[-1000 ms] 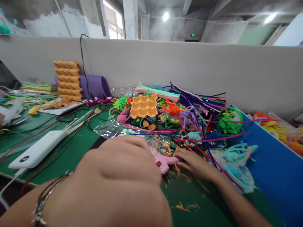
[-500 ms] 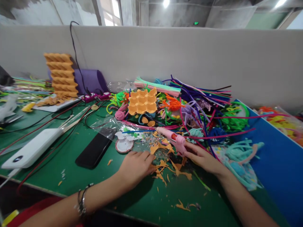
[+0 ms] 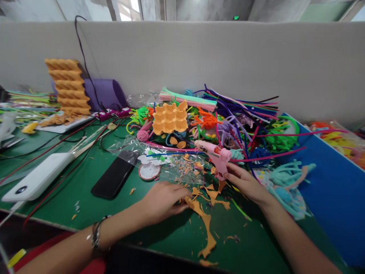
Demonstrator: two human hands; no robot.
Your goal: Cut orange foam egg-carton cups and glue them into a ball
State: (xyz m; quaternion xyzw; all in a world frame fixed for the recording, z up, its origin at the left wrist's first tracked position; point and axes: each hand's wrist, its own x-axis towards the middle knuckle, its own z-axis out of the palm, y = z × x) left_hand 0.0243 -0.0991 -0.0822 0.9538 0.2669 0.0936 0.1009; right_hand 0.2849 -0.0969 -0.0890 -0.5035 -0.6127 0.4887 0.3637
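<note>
My left hand point(image 3: 165, 201) pinches one end of a ragged orange scrap point(image 3: 205, 222) between thumb and fingers. The scrap trails over the green table toward the front edge. In my right hand point(image 3: 246, 184) is a pink glue gun point(image 3: 219, 156), gripped by its handle, with the nozzle pointing left. Beneath and around the gun lie more torn orange pieces point(image 3: 212, 195) and small crumbs on a clear plastic sheet point(image 3: 182, 169). A round white disc with a reddish rim point(image 3: 149, 172) lies just beyond my left hand.
An orange egg-carton piece point(image 3: 170, 118) rests on piled coloured pipe cleaners point(image 3: 242, 104). A black phone point(image 3: 115, 175) and a white power bank point(image 3: 37, 177) lie left, among cables. A taller egg carton point(image 3: 70, 85) leans at the back left. A blue board point(image 3: 322, 182) borders the right.
My left hand has taken hold of an orange scrap, which now stretches toward the table's front. The glue gun has moved slightly up and right in my right hand. The view has tilted down slightly.
</note>
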